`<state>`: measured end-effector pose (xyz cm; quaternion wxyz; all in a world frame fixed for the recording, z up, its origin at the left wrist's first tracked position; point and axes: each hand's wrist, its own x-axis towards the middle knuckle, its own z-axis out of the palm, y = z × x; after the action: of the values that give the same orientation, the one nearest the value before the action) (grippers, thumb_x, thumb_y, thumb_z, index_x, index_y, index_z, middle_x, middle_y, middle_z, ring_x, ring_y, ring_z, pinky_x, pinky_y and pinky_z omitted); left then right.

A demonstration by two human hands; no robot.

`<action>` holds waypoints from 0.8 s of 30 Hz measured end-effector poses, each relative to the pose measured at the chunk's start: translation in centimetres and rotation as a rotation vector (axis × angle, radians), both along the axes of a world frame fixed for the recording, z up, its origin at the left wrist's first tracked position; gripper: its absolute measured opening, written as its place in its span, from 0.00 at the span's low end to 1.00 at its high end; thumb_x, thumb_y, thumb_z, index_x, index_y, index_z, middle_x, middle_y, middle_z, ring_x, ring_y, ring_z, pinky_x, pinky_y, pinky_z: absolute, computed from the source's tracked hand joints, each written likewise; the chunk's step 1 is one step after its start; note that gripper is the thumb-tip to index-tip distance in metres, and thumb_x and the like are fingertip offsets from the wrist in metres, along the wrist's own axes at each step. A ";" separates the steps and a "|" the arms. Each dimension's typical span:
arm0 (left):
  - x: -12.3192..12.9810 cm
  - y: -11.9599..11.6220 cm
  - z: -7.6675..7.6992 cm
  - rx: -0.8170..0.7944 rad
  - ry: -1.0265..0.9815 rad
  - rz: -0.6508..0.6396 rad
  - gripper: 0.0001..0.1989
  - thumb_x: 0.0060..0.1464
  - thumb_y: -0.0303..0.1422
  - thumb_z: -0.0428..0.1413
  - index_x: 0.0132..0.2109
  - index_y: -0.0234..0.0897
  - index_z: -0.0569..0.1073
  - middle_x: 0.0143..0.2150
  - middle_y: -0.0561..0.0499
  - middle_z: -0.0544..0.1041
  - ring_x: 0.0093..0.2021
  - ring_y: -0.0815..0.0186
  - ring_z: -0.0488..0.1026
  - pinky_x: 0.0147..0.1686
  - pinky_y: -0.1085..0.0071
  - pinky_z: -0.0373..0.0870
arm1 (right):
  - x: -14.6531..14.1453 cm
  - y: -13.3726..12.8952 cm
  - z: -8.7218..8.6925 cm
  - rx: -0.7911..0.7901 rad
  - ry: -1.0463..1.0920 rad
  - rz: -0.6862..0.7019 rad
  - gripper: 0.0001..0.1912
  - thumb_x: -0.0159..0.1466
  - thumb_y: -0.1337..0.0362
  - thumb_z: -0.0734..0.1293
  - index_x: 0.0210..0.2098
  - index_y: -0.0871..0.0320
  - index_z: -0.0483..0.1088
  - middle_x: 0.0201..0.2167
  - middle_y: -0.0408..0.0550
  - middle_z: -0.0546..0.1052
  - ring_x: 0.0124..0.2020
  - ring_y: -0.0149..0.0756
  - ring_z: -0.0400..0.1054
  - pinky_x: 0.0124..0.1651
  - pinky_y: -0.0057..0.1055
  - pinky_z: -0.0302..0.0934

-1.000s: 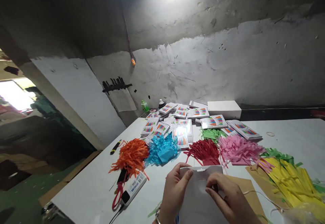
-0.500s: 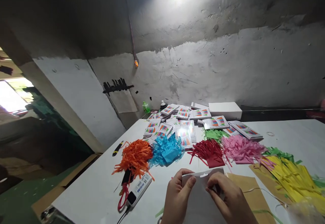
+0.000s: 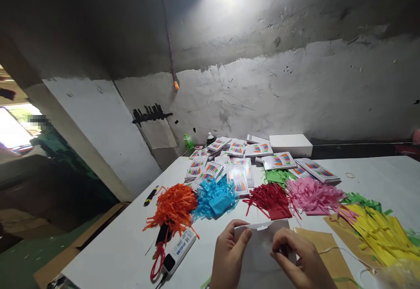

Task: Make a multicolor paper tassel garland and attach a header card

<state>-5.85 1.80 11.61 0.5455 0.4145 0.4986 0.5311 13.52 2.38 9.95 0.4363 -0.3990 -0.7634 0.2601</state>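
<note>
A flat white card (image 3: 260, 254) with a hang-hole cut near its top edge stands tilted before me at the bottom of the head view. My left hand (image 3: 229, 254) grips its left side, thumb on the near face and fingers behind. In front of the card's right part, my right hand (image 3: 295, 256) is closed in a pinch. Whatever lies between those fingertips is too small or hidden to make out. Just beyond the card are a red bundle (image 3: 271, 199) and a pink bundle (image 3: 313, 193) of cut paper strips. A brown paper sheet (image 3: 323, 247) lies by my right hand.
Orange (image 3: 177, 203), blue (image 3: 215, 197), green (image 3: 277, 176) and yellow (image 3: 380, 232) strip bundles lie on the white table (image 3: 118, 241). Printed flat packs (image 3: 236, 177) are heaped behind, near a white box (image 3: 290, 144). A white power bank (image 3: 180, 249) and a cutter knife (image 3: 151, 196) lie left.
My right hand has shifted slightly right and down across the card, still pinched. My left hand keeps its hold. The view has tilted a little.
</note>
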 end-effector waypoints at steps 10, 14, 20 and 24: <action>0.2 -0.1 0.1 0.020 -0.018 0.011 0.21 0.46 0.49 0.65 0.36 0.37 0.73 0.25 0.55 0.76 0.24 0.70 0.69 0.23 0.77 0.65 | -0.6 0.3 0.5 0.093 -0.055 -0.032 0.02 0.59 0.65 0.65 0.29 0.52 0.68 0.25 0.41 0.76 0.26 0.36 0.71 0.27 0.28 0.66; 0.3 0.0 0.0 0.034 -0.009 0.011 0.21 0.46 0.49 0.66 0.36 0.37 0.74 0.25 0.55 0.76 0.24 0.70 0.69 0.24 0.77 0.65 | -0.8 0.5 0.2 0.076 -0.046 -0.058 0.02 0.60 0.64 0.66 0.31 0.51 0.69 0.26 0.40 0.76 0.26 0.35 0.72 0.27 0.28 0.66; 0.5 0.1 -0.5 0.022 0.005 -0.023 0.22 0.45 0.51 0.66 0.36 0.37 0.74 0.25 0.53 0.76 0.24 0.69 0.70 0.24 0.76 0.64 | -1.1 0.7 -0.8 0.195 -0.030 -0.103 0.04 0.62 0.66 0.64 0.31 0.51 0.66 0.25 0.39 0.75 0.25 0.34 0.72 0.25 0.27 0.67; 0.8 -0.1 -0.4 0.008 -0.022 -0.007 0.22 0.45 0.51 0.66 0.36 0.37 0.74 0.25 0.53 0.77 0.24 0.68 0.70 0.25 0.76 0.64 | -1.4 0.6 -1.7 0.305 -0.030 -0.225 0.02 0.64 0.64 0.63 0.35 0.49 0.66 0.26 0.39 0.76 0.26 0.36 0.73 0.27 0.30 0.70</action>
<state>-5.00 1.74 11.18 0.5510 0.4127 0.4889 0.5358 12.11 3.01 8.26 0.5066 -0.4151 -0.7509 0.0850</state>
